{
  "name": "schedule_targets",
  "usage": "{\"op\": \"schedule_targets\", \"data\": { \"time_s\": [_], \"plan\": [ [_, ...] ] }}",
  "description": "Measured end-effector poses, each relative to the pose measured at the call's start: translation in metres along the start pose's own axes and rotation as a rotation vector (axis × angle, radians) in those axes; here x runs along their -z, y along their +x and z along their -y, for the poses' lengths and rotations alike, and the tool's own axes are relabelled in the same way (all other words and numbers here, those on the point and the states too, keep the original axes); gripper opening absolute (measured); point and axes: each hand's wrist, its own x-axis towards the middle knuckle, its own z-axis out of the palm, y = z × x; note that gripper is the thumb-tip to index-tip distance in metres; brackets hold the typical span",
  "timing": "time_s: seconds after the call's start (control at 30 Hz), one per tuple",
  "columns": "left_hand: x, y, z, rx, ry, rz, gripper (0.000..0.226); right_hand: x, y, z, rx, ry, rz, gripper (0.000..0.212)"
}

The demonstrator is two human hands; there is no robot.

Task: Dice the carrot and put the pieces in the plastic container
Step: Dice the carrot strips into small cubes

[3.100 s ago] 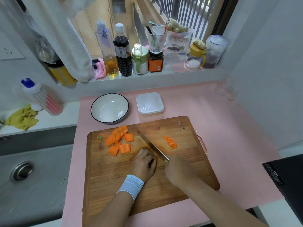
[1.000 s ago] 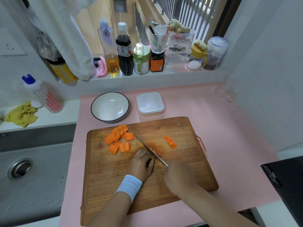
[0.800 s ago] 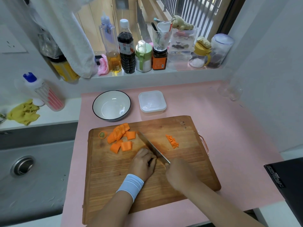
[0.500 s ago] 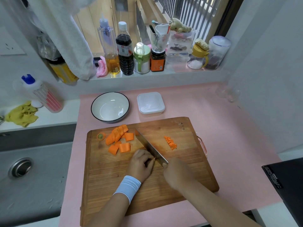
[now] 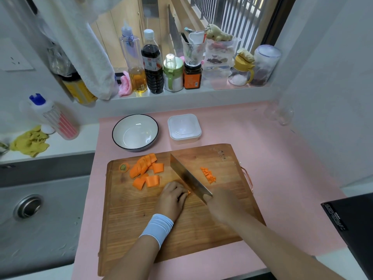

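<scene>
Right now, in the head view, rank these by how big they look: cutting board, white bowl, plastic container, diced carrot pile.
1. cutting board
2. white bowl
3. plastic container, a little smaller than the bowl
4. diced carrot pile

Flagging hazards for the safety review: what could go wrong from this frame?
1. The left hand curls over a small carrot piece right against the knife gripped by the right hand; a slip could cut that hand.
2. The plastic container looks lidded; unless it is opened first, the diced pile may spill in transfer.
</scene>
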Motion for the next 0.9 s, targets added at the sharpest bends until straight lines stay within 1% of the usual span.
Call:
{"op": "schedule_targets", "data": {
  "time_s": [0.1, 0.17, 0.23, 0.27, 0.3, 0.37, 0.4, 0.43, 0.47, 0.5, 0.53, 0.6, 0.67, 0.7, 0.73, 0.77, 0.9],
  "plan": [
    [-0.007, 0.015, -0.012, 0.008, 0.011, 0.033, 0.009, 0.011, 0.004, -0.011, 0.034, 0.004, -0.059, 0.024],
    [-0.009, 0.026, -0.021, 0.045, 0.016, 0.115, 0.004, 0.018, 0.006, -0.016, 0.051, -0.045, -0.106, 0.024],
    [-0.004, 0.034, -0.024, 0.123, -0.027, 0.133, 0.01, 0.024, 0.007, -0.022, 0.1, -0.122, -0.163, 0.03],
    [0.001, 0.036, -0.025, 0.198, -0.063, 0.072, 0.016, 0.025, 0.007, -0.026, 0.135, -0.16, -0.195, 0.031],
    [0.008, 0.037, -0.024, 0.307, -0.104, -0.031, 0.021, 0.027, 0.007, -0.029, 0.167, -0.202, -0.223, 0.03],
    [0.03, 0.04, -0.023, 0.554, -0.18, -0.318, 0.026, 0.032, 0.006, -0.034, 0.236, -0.311, -0.265, 0.025],
    [0.041, 0.042, -0.019, 0.63, -0.201, -0.428, 0.027, 0.035, 0.006, -0.036, 0.28, -0.373, -0.271, 0.023],
    [0.053, 0.046, -0.016, 0.652, -0.202, -0.481, 0.027, 0.038, 0.005, -0.036, 0.317, -0.429, -0.264, 0.022],
    [0.063, 0.051, -0.014, 0.64, -0.183, -0.467, 0.026, 0.039, 0.005, -0.037, 0.349, -0.475, -0.258, 0.023],
    [0.069, 0.058, -0.012, 0.601, -0.171, -0.394, 0.027, 0.041, 0.005, -0.036, 0.374, -0.494, -0.251, 0.023],
    [0.073, 0.066, -0.015, 0.552, -0.18, -0.266, 0.031, 0.043, 0.004, -0.036, 0.403, -0.506, -0.248, 0.022],
    [0.07, 0.081, -0.026, 0.488, -0.206, 0.072, 0.041, 0.046, 0.003, -0.034, 0.45, -0.548, -0.256, 0.021],
    [0.058, 0.089, -0.044, 0.461, -0.14, 0.422, 0.044, 0.046, 0.005, -0.034, 0.466, -0.593, -0.228, 0.022],
    [0.049, 0.092, -0.052, 0.448, -0.106, 0.534, 0.043, 0.046, 0.006, -0.035, 0.466, -0.61, -0.214, 0.023],
    [0.041, 0.093, -0.056, 0.443, -0.087, 0.596, 0.042, 0.047, 0.008, -0.036, 0.464, -0.62, -0.194, 0.023],
    [0.035, 0.095, -0.061, 0.441, -0.076, 0.618, 0.042, 0.048, 0.01, -0.036, 0.47, -0.632, -0.184, 0.023],
    [0.024, 0.102, -0.062, 0.425, -0.039, 0.635, 0.046, 0.052, 0.009, -0.039, 0.491, -0.682, -0.157, 0.028]
  ]
}}
